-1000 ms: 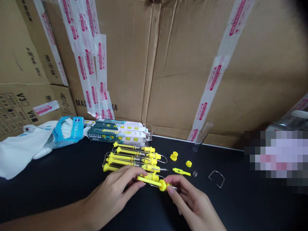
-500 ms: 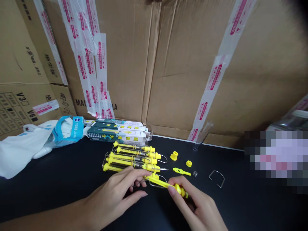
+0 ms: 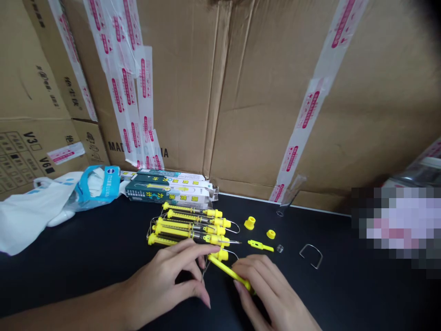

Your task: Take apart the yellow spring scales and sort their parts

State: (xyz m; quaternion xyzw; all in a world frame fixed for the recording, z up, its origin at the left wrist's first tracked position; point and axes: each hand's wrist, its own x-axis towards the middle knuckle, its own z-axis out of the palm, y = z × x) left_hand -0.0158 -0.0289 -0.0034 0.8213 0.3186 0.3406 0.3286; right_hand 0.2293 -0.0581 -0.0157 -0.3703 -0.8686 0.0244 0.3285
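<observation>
Far left, a white plastic bag [image 3: 31, 216] slumps on the black table [image 3: 86, 257], a blue-and-white packet [image 3: 98, 186] against it. Next, a stack of printed boxes [image 3: 168, 191] lies along the foot of the cardboard cartons [image 3: 262, 92]. In front of the boxes sits a row of yellow spring scales [image 3: 188, 225], side by side. Now the left hand [image 3: 168, 280]: fingers curled, tips touching the near end of one yellow scale piece [image 3: 229, 273], thumb tucked low. That piece slants across the table just in front of the row. The right hand [image 3: 272, 294] pinches its lower end between thumb and fingers. Further right lie two yellow caps [image 3: 249, 223], a small yellow strip [image 3: 260, 246], a tiny spring [image 3: 280, 248] and a bent wire hook [image 3: 311, 255], all apart from each other.
</observation>
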